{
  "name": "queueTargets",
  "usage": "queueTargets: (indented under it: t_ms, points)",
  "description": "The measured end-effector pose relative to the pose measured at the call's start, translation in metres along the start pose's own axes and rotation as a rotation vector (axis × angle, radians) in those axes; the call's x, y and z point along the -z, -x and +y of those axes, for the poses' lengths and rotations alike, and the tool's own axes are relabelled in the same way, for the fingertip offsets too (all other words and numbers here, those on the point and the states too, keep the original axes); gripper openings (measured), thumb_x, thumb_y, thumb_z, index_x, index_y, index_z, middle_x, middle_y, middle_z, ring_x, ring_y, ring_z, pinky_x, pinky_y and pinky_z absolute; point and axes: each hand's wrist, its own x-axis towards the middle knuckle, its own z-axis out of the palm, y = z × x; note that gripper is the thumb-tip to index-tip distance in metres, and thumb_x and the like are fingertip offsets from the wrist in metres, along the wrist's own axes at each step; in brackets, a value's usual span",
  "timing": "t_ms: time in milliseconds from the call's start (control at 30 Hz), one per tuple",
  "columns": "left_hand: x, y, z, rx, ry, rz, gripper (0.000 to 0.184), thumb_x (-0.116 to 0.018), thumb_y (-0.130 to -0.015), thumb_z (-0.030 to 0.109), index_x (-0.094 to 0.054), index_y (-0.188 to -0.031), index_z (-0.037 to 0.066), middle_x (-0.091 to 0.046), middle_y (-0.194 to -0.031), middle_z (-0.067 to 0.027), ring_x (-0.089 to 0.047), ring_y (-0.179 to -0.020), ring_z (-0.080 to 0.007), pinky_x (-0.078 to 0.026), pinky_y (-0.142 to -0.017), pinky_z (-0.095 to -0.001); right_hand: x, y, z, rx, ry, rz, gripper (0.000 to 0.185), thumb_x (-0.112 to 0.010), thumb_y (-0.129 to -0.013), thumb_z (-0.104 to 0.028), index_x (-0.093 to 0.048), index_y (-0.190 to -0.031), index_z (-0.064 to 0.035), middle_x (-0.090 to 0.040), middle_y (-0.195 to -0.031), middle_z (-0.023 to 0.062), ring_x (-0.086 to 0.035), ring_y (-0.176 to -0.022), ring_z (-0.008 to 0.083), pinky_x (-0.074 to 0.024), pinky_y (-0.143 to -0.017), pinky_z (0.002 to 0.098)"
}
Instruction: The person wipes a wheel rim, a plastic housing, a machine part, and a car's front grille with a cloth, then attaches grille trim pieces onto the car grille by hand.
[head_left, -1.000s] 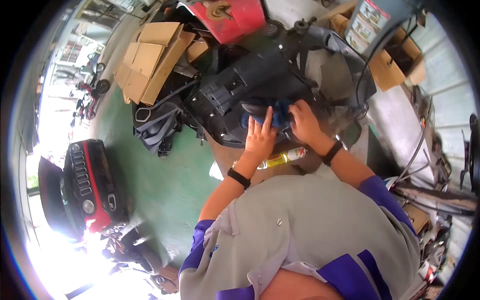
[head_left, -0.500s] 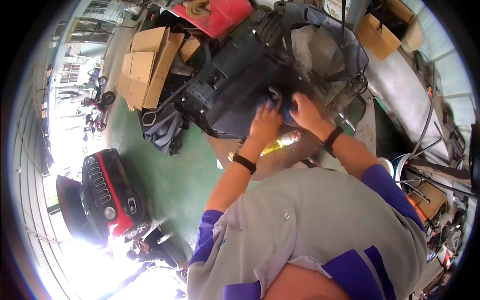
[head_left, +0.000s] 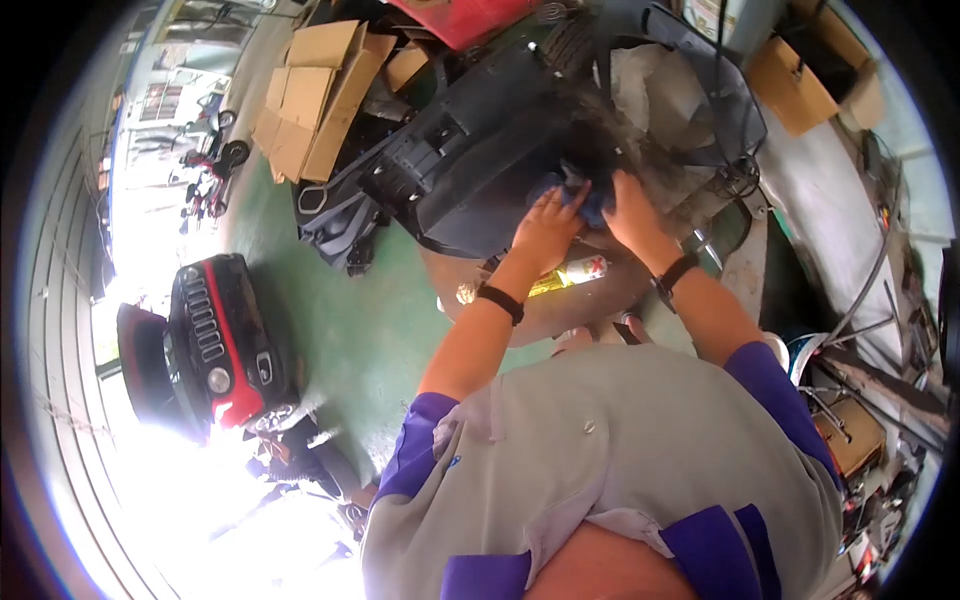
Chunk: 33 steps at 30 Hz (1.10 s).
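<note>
My left hand (head_left: 547, 232) lies on a dark blue cloth (head_left: 592, 208), its fingers spread and partly on a small dark item that I cannot make out. At the cloth's right side, my right hand (head_left: 635, 215) has its fingers bent against the edge, and its grip is partly hidden. Both hands are over a large black plastic panel (head_left: 470, 190). Just below my left hand, a yellow and white bottle (head_left: 570, 277) lies on a brown surface (head_left: 520, 325).
Folded cardboard (head_left: 305, 100) stands at the upper left, near grey plastic parts (head_left: 345, 235). A red and black toy car (head_left: 225, 340) is on the green floor (head_left: 340, 330). An open box (head_left: 795, 85) sits at the upper right; tools and scraps line the right side.
The view has shifted and turned slightly. Both hands stay close together at the cloth, which has moved over the panel; the dark item beside it now shows less.
</note>
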Motion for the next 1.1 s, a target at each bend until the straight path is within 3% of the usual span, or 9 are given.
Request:
queueTargets:
  t_ms: [200, 400, 600, 633, 800, 833, 933, 1000, 1100]
  points:
    - [-0.004, 0.034, -0.014, -0.001, 0.094, 0.039, 0.035, -0.060, -0.082, 0.021, -0.067, -0.116, 0.016, -0.038, -0.151, -0.0048, -0.039, -0.136, -0.0316, -0.028, -0.116, -0.0415, -0.006, 0.003, -0.015, -0.067, -0.076, -0.086, 0.048, -0.072, -0.075, -0.007, -0.045, -0.115, -0.0077, -0.053, -0.105, 0.0210, -0.056, -0.096, 0.0438, -0.0490, -0.079, 0.0486]
    - [-0.004, 0.116, -0.053, 0.070, 0.060, 0.094, 0.037, -0.068, -0.073, 0.020, -0.068, -0.110, 0.017, -0.044, -0.147, -0.0047, -0.046, -0.128, -0.0302, -0.030, -0.114, -0.0425, -0.011, 0.000, -0.106, 0.134, -0.206, -0.216, 0.041, -0.070, -0.075, -0.004, -0.048, -0.109, -0.0085, -0.055, -0.103, 0.0213, -0.058, -0.093, 0.0437, -0.0504, -0.078, 0.0481]
    - [0.000, 0.180, -0.069, 0.205, 0.103, 0.146, 0.026, -0.063, -0.080, 0.021, -0.070, -0.105, 0.016, -0.051, -0.141, -0.0047, -0.047, -0.128, -0.0324, -0.030, -0.115, -0.0440, -0.057, 0.014, -0.157, 0.177, -0.292, -0.334, 0.041, -0.065, -0.075, 0.000, -0.046, -0.111, -0.0071, -0.055, -0.102, 0.0232, -0.058, -0.089, 0.0463, -0.0495, -0.078, 0.0499]
    - [0.007, 0.183, -0.067, 0.214, 0.106, 0.224, 0.026, -0.061, -0.081, 0.017, -0.070, -0.105, 0.015, -0.054, -0.135, -0.0076, -0.050, -0.124, -0.0320, -0.039, -0.108, -0.0445, -0.060, 0.013, -0.160, 0.167, -0.327, -0.348, 0.040, -0.064, -0.075, 0.000, -0.047, -0.110, -0.0066, -0.056, -0.102, 0.0226, -0.058, -0.090, 0.0455, -0.0491, -0.078, 0.0487]
    - [0.030, 0.181, -0.054, 0.401, 0.476, 0.505, 0.031, -0.061, -0.081, 0.005, -0.067, -0.111, 0.011, -0.061, -0.114, -0.0152, -0.059, -0.100, -0.0346, -0.051, -0.083, -0.0428, -0.030, 0.003, -0.189, -0.072, -0.501, -0.392, 0.034, -0.061, -0.075, 0.003, -0.051, -0.107, -0.0039, -0.059, -0.102, 0.0202, -0.059, -0.097, 0.0404, -0.0476, -0.082, 0.0414]
    - [0.038, 0.180, -0.053, 0.399, 0.560, 0.563, 0.032, -0.060, -0.082, 0.002, -0.067, -0.113, 0.010, -0.062, -0.109, -0.0164, -0.061, -0.094, -0.0349, -0.053, -0.078, -0.0419, -0.027, 0.002, -0.187, -0.059, -0.555, -0.296, 0.034, -0.062, -0.075, 0.002, -0.053, -0.108, -0.0034, -0.060, -0.101, 0.0190, -0.060, -0.099, 0.0345, -0.0469, -0.084, 0.0367]
    - [0.072, 0.176, -0.050, 0.357, 0.924, 0.658, 0.032, -0.058, -0.088, 0.000, -0.063, -0.120, 0.006, -0.064, -0.104, -0.0173, -0.064, -0.092, -0.0304, -0.053, -0.080, -0.0347, 0.011, 0.003, -0.187, -0.244, -0.712, -0.169, 0.036, -0.062, -0.076, 0.003, -0.054, -0.111, -0.0038, -0.060, -0.098, 0.0124, -0.060, -0.096, 0.0232, -0.0471, -0.083, 0.0330]
    - [0.088, 0.177, -0.049, 0.334, 1.136, 0.666, 0.034, -0.057, -0.092, 0.000, -0.057, -0.126, 0.003, -0.064, -0.107, -0.0098, -0.061, -0.091, -0.0146, -0.052, -0.077, -0.0277, 0.044, 0.008, -0.193, -0.498, -0.888, -0.143, 0.039, -0.060, -0.078, 0.002, -0.052, -0.116, -0.0040, -0.061, -0.100, 0.0094, -0.059, -0.092, 0.0179, -0.0471, -0.082, 0.0296]
    - [0.086, 0.169, -0.047, 0.265, 1.570, 0.717, 0.058, -0.056, -0.093, -0.003, -0.033, -0.145, 0.007, -0.060, -0.113, -0.0080, -0.057, -0.086, -0.0098, -0.051, -0.077, -0.0248, 0.063, 0.023, -0.183, -0.430, -1.098, 0.089, 0.039, -0.061, -0.080, 0.001, -0.051, -0.118, -0.0017, -0.061, -0.102, 0.0075, -0.059, -0.094, 0.0167, -0.0472, -0.085, 0.0290]
